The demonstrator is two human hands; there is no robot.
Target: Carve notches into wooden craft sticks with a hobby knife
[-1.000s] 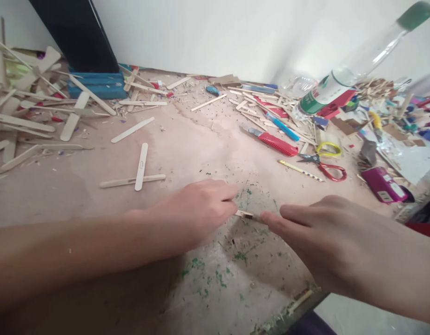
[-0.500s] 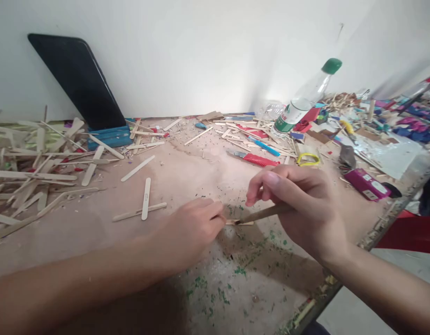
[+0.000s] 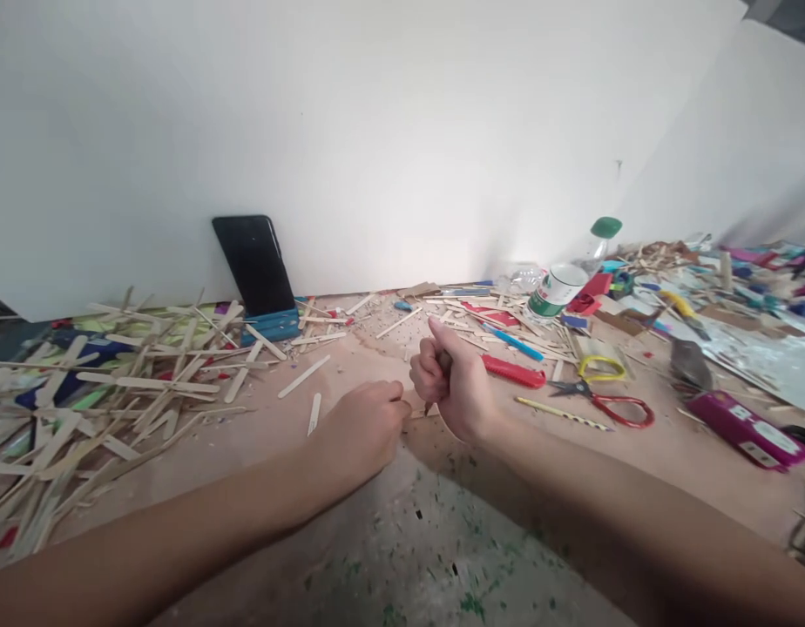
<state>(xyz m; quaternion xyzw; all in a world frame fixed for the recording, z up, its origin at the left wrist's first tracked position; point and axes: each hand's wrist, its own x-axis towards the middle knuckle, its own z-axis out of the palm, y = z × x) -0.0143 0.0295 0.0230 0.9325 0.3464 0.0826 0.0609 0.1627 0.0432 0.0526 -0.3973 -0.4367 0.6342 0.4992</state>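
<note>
My left hand rests on the worktable, fingers curled and pinching the end of a small wooden stick piece lying flat. My right hand is a fist wrapped round a thin brown tool, held upright, thumb on top, its tip pressing down on the stick piece just right of my left fingertips. The two hands almost touch.
A heap of craft sticks covers the left. A black phone leans on the wall in a blue stand. To the right lie a red utility knife, red scissors, a striped pencil, a bottle and a purple box.
My right hand turned from a pencil-like grip to an upright fist on the tool and closed in on my left hand. The head lifted, showing more wall.
</note>
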